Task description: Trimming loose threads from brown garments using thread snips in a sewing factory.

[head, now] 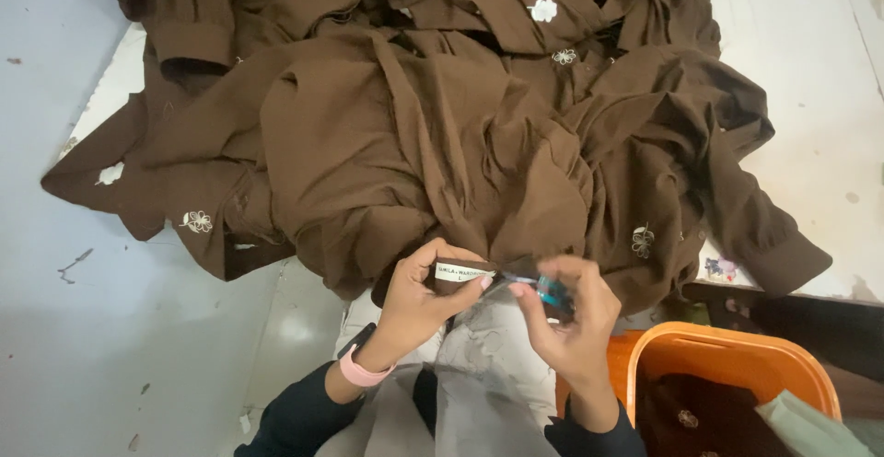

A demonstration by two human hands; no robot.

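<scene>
A big heap of brown garments (433,126) with small white embroidered flowers lies on the floor in front of me. My left hand (419,296) pinches a piece of the brown fabric carrying a white sewn-in label (463,273). My right hand (566,314) holds a small blue-handled thread cutter (545,289), its tip right at the label's edge. Both hands hover over my lap, close together. A pink band sits on my left wrist.
An orange plastic basket (737,351) with brown cloth inside stands at my right. A white sheet (810,70) lies under the heap on a pale grey floor (55,328). Another person's foot (737,308) shows at the right edge.
</scene>
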